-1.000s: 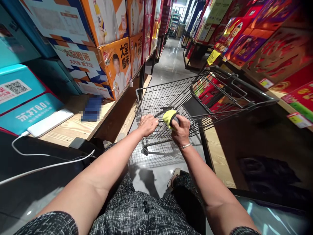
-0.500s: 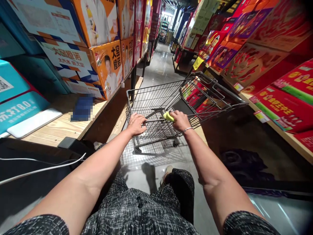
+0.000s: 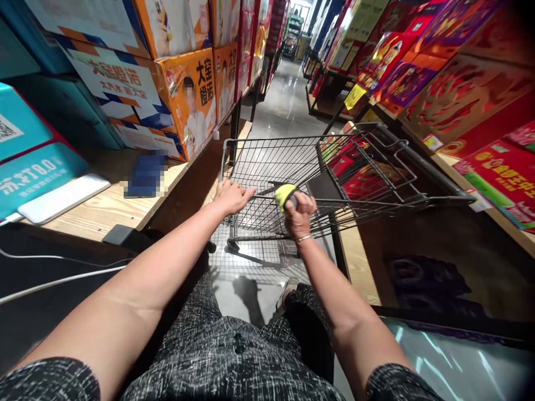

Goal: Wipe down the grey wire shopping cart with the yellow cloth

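A dark wire shopping cart (image 3: 271,150) stands sideways in front of me, its handle toward the right. My left hand (image 3: 232,197) rests on the near top rail close to the cart's left corner, fingers over the wire and thumb pointing right. My right hand (image 3: 300,214) is closed around a yellow-green cloth (image 3: 284,196), held at the near rail around the middle of the cart. Part of the cloth sticks out to the left of the fist. The cart's basket shows bare wire at its left part.
Orange drink cartons (image 3: 188,106) and a blurred dark blue item (image 3: 145,175) sit on the left wooden shelf, beside a white device (image 3: 64,197). Red gift boxes (image 3: 497,172) line the right shelf. A shiny floor aisle (image 3: 278,103) runs ahead.
My right hand has turned, its fist now upright with the cloth bunched in it. The cart's handle end appears farther right. My left hand stays on the rail, slightly further left in view.
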The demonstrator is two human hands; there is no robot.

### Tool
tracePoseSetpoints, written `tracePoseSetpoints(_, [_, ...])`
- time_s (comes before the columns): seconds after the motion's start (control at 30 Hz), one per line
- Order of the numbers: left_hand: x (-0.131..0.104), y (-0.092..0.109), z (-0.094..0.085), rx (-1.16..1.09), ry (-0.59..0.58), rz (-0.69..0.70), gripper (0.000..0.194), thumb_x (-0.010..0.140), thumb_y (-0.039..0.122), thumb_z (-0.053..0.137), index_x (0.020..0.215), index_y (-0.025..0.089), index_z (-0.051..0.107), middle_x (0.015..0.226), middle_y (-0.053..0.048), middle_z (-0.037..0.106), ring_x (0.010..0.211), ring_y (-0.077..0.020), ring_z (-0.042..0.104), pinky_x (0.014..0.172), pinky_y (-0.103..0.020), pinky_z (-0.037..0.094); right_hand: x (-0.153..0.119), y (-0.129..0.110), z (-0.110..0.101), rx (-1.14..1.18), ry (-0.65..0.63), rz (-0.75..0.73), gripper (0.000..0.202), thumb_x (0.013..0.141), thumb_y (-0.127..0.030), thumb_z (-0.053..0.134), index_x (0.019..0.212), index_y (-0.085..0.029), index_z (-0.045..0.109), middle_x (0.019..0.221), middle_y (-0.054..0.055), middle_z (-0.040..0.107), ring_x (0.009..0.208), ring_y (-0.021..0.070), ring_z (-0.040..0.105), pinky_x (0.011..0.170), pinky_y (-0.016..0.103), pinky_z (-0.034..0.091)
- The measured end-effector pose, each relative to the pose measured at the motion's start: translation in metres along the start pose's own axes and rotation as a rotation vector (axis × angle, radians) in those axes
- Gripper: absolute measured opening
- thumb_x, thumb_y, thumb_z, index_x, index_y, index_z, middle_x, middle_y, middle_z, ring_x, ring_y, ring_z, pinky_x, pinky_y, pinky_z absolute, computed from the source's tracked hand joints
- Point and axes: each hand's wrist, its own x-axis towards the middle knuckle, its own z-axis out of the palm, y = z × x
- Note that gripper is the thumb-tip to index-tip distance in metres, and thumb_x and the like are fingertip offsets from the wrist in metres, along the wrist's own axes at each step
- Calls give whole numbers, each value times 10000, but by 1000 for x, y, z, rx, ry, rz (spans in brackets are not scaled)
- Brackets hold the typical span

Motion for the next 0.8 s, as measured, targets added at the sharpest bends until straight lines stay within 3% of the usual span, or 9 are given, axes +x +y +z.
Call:
tracePoseSetpoints(0.07, [1, 7, 0, -75, -51, 38, 774, 1017, 617, 104, 1147, 189, 737, 1229, -110, 697, 1249, -333, 530, 1065, -462, 351, -10, -32, 18, 48, -134, -130, 292, 933, -249, 521, 1138, -387, 676, 1339, 32, 555, 1316, 257, 349, 1135, 533, 214])
tracePoseSetpoints(0.17, [4, 6, 5, -164, -97, 99, 671, 1052, 528, 107, 1201, 256, 702, 1247, -43, 705, 1209, -278, 580, 1050, -449, 349, -31, -61, 44, 93, -427, -283, 377, 977, -264, 474, 1265, -457, 622, 1426, 3, 539, 1339, 242, 357, 1121, 524, 262])
tracePoseSetpoints(0.27, [5, -2, 14, -155, -31, 133, 571, 1060, 488, 168, 1188, 285, 687, 1260, -16, 696, 1179, -256, 568, 1043, -450, 332, -59, -71, 68, 110, -671, -402, 398, 968, -233, 482, 1272, -444, 629, 1455, -13, 529, 1324, 227, 401, 1088, 466, 337])
tracePoseSetpoints(0.37, [5, -9, 19, -144, -6, 158, 542, 1059, 487, 190, 1143, 290, 688, 1224, -3, 701, 1134, -243, 560, 1020, -431, 332, -78, -64, 80, 109, -752, -430, 281, 937, -262, 550, 1121, -392, 717, 1373, -15, 589, 1268, 218, 463, 1053, 421, 385])
tracePoseSetpoints(0.47, [7, -14, 18, -115, -6, 137, 556, 1058, 477, 174, 1109, 290, 696, 1211, -2, 705, 1122, -253, 557, 994, -449, 323, -81, -40, 70, 75, -744, -392, 293, 928, -248, 557, 1129, -386, 721, 1357, -2, 599, 1268, 235, 460, 1058, 454, 375])
tracePoseSetpoints(0.57, [13, -21, 14, -98, 11, 91, 577, 1053, 488, 172, 1086, 286, 711, 1174, -14, 718, 1124, -260, 561, 992, -456, 316, -64, -2, 34, 43, -656, -348, 371, 949, -229, 516, 1222, -424, 676, 1399, 4, 572, 1289, 248, 421, 1071, 494, 332])
tracePoseSetpoints(0.7, [25, -27, 7, -127, 4, -16, 666, 1035, 574, 150, 1031, 266, 741, 1087, -40, 740, 1153, -275, 570, 1018, -454, 310, -27, 43, -26, -15, -269, -146, 369, 942, -216, 515, 1169, -438, 703, 1367, 17, 580, 1287, 269, 388, 1092, 513, 250])
tracePoseSetpoints(0.8, [34, -21, 3, -122, -42, -91, 745, 1007, 650, 131, 991, 236, 750, 1052, -79, 738, 1153, -325, 580, 1006, -492, 334, -10, 48, -41, -58, -106, -8, 364, 922, -186, 525, 1126, -408, 729, 1360, 47, 571, 1308, 294, 362, 1100, 536, 218])
